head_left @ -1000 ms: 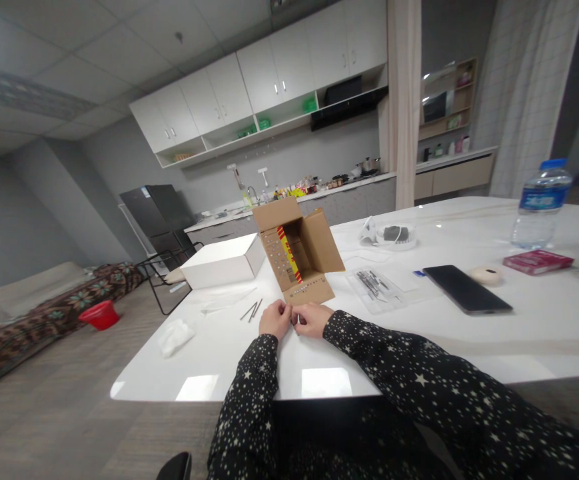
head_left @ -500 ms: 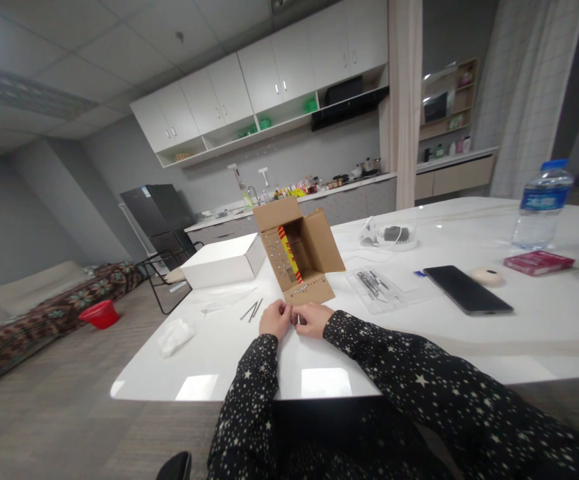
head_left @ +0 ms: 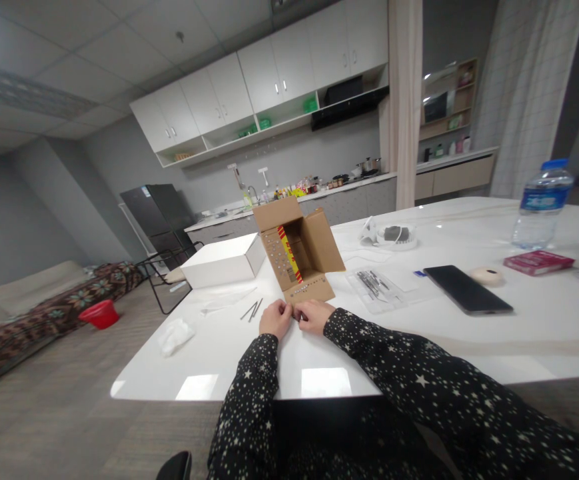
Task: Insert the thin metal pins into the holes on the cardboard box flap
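A long white table [head_left: 544, 327] fills the room's near side, and the person sits at its corner with both star-patterned sleeves stretched over the edge. In front of them a cardboard box [head_left: 299, 257] lies on its side with its flaps spread, mouth turned toward the sitter, probably so its contents are within easy reach; small metal pieces dot its lower flap. To its left sits a white box [head_left: 222, 262], to its right a clear plastic packet [head_left: 375, 288] of tools, then a dark phone [head_left: 466, 289] and, well apart, a water bottle [head_left: 540, 202]. A few thin metal rods [head_left: 252, 310] lie loose beside the left hand [head_left: 275, 319]. That hand and the right hand [head_left: 312, 315] meet just below the box flap, fingertips pinched together around something too small to make out; it sits hidden between the touching fingers.
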